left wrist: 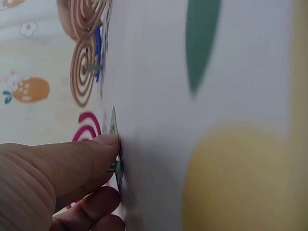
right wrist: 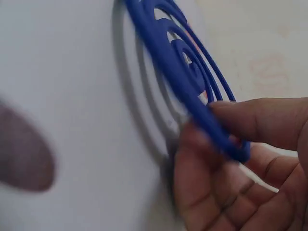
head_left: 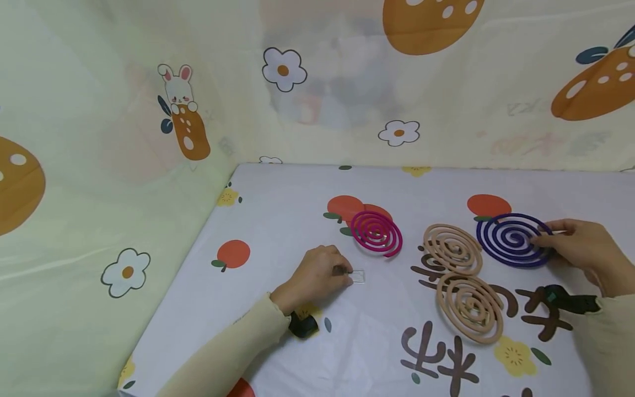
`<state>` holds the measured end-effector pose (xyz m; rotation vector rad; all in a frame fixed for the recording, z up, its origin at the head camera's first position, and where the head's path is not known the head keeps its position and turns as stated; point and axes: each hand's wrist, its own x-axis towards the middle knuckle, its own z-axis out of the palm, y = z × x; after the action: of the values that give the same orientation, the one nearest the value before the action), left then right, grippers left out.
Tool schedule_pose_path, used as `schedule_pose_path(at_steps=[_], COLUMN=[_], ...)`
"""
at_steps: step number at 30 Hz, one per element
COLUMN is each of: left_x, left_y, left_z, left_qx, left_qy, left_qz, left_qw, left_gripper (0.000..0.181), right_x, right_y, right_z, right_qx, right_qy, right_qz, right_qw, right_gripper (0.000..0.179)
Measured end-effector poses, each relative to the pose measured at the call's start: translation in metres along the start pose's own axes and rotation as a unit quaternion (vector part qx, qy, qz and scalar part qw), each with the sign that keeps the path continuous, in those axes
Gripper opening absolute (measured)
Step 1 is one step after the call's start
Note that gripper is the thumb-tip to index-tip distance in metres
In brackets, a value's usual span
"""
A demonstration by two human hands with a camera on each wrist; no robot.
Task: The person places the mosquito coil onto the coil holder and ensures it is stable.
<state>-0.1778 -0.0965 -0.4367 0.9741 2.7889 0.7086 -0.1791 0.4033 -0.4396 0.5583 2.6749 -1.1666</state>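
Observation:
My left hand pinches a small, thin metal coil stand close over the cloth, left of centre. In the left wrist view the stand appears edge-on, with thumb and fingers about its raised tab. At the right, my right hand grips the outer ring of a dark blue mosquito coil. The right wrist view has this coil tilted, casting a shadow on the cloth, with the thumb on one face and fingers behind.
A magenta coil lies beyond the left hand. Two tan coils, a far one and a near one, lie between the hands, overlapping at their edges. A printed cloth covers the table; a curtain stands behind it.

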Motion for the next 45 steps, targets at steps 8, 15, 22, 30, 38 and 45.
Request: schedule_pose_path(at_steps=[8, 15, 22, 30, 38, 45], left_x=[-0.005, -0.008, -0.009, -0.007, -0.007, -0.006], left_y=[0.015, 0.021, 0.026, 0.032, 0.038, 0.043], left_z=[0.008, 0.013, 0.016, 0.02, 0.023, 0.025], left_qx=[0.005, 0.017, 0.013, 0.018, 0.022, 0.026], left_qy=[-0.02, -0.014, -0.016, -0.016, -0.016, -0.018], left_qz=[0.014, 0.026, 0.021, 0.03, 0.042, 0.045], left_qw=[0.9997, 0.9994, 0.9996, 0.9993, 0.9987, 0.9985], left_gripper=[0.017, 0.017, 0.018, 0.018, 0.018, 0.018], right_x=[-0.023, -0.053, -0.076, -0.097, -0.111, -0.12], right_y=[0.022, 0.017, -0.007, -0.033, -0.06, -0.081], right_z=[0.015, 0.027, 0.036, 0.053, 0.077, 0.1], right_qx=[0.206, 0.445, 0.496, 0.481, 0.452, 0.418], right_qy=[0.007, 0.047, 0.072, 0.007, -0.082, -0.128], right_qz=[0.014, 0.009, -0.027, -0.091, -0.109, -0.115], right_qw=[0.9785, 0.8944, 0.8651, 0.872, 0.8816, 0.8921], right_gripper=[0.059, 0.031, 0.03, 0.029, 0.033, 0.035])
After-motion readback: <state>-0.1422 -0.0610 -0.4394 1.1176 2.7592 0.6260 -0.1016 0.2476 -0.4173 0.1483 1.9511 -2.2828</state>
